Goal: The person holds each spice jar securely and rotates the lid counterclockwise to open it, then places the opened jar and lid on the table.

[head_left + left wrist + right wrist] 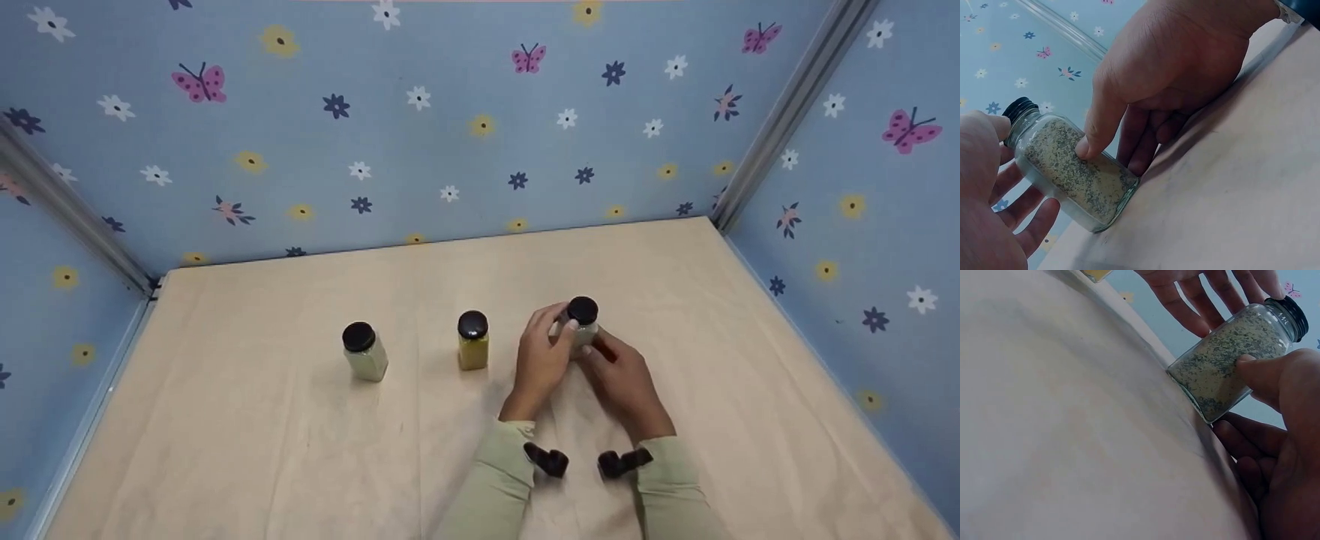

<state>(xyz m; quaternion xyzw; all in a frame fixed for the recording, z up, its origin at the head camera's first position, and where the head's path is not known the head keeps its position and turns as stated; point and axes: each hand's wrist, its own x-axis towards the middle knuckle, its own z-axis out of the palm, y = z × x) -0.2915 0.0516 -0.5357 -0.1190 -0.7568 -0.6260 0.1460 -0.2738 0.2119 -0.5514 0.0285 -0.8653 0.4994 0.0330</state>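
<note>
Plainly, from my head view the jar [586, 335] stands between my two hands, its long axis running up from the cloth [262, 450] to the black cap [583, 309]. My left hand [542, 358] has it high, on the left by the neck; my right hand [628, 381] has it low, on the right. The yellow jar [473, 349] and pale jar [368, 363] stand well apart, off to my left.

From the left wrist, my left thumb is at the cap and those fingers curve loosely along the glass, a light hold. The base meets the cloth.

From the right wrist, my right thumb presses mid-glass with its fingers tucked near the base, a firmer hold, I judge. Neither hand is nearer the jar, but the left one is nearer the cap
</note>
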